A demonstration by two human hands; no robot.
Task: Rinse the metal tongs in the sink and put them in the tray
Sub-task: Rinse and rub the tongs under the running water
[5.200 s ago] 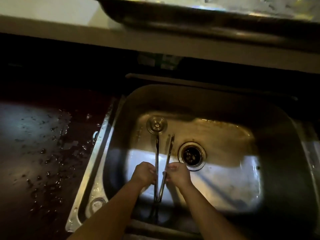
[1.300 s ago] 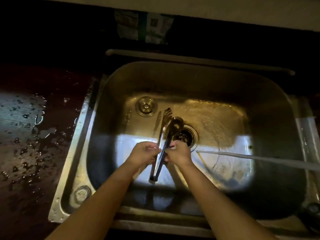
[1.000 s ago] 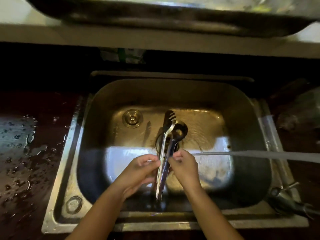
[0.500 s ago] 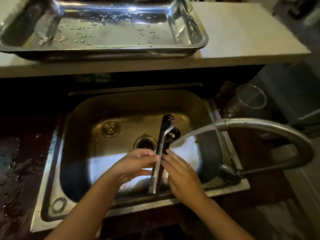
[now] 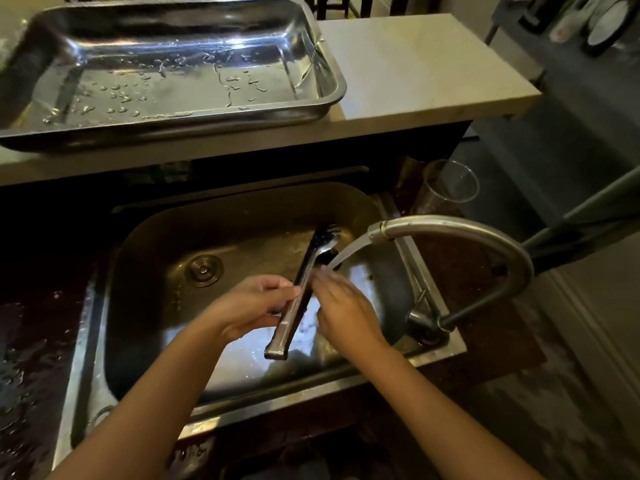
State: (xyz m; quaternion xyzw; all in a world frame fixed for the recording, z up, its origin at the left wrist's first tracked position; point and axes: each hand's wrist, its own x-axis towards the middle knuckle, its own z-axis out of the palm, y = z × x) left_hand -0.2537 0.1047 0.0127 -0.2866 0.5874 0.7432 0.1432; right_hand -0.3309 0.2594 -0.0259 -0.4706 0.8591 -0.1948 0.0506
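The metal tongs (image 5: 298,296) point away from me over the steel sink (image 5: 145,237), their arms pressed together. My left hand (image 5: 252,304) grips them at the middle from the left. My right hand (image 5: 341,306) lies against their right side with fingers stretched out and blurred, under the water stream (image 5: 346,252) that falls from the faucet (image 5: 460,233) onto the tongs' upper part. The wet steel tray (image 5: 325,98) sits on the raised pale counter behind the sink, with nothing in it.
A round plug (image 5: 203,270) lies on the sink floor at left. A clear glass (image 5: 446,188) stands right of the sink behind the faucet. The dark worktop (image 5: 31,341) at left is wet. The pale counter (image 5: 415,71) extends right of the tray.
The view has tilted up and right, bringing the tray and faucet into sight. The tongs' arms have been pressed together and moved right under the stream. My right hand's fingers have opened against them.
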